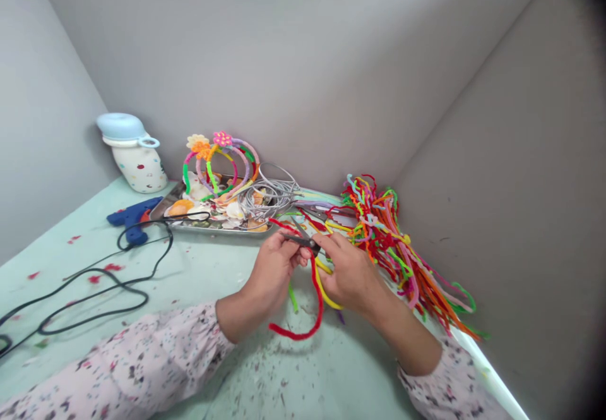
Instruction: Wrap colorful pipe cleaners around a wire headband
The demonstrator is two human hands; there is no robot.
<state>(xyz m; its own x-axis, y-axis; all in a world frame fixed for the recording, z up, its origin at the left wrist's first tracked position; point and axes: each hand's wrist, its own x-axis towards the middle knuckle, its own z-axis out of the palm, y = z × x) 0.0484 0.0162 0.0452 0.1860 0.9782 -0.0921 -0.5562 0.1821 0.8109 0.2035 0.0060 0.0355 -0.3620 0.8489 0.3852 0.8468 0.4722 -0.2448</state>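
Note:
My left hand (272, 268) is closed, its fingertips pinched on a red pipe cleaner (317, 306). The pipe cleaner's long end hangs down in a curve over the table, and a short red end shows beyond the fingers. My right hand (353, 271) grips a pair of scissors (310, 243) with dark blades and yellow handles. Their blades stand apart and point left, right at the left fingertips and the red pipe cleaner. Whether the blades touch it I cannot tell. A short green pipe cleaner piece (293, 298) shows below the left hand.
A metal tray (237, 229) behind the hands holds flower shapes, wire and colourful rings (208, 167). To the right lies a heap of pipe cleaners (383, 237). On the left are a blue glue gun (135, 215), its looping black cord (142, 290) and a white bottle (139, 164). Grey walls enclose the table.

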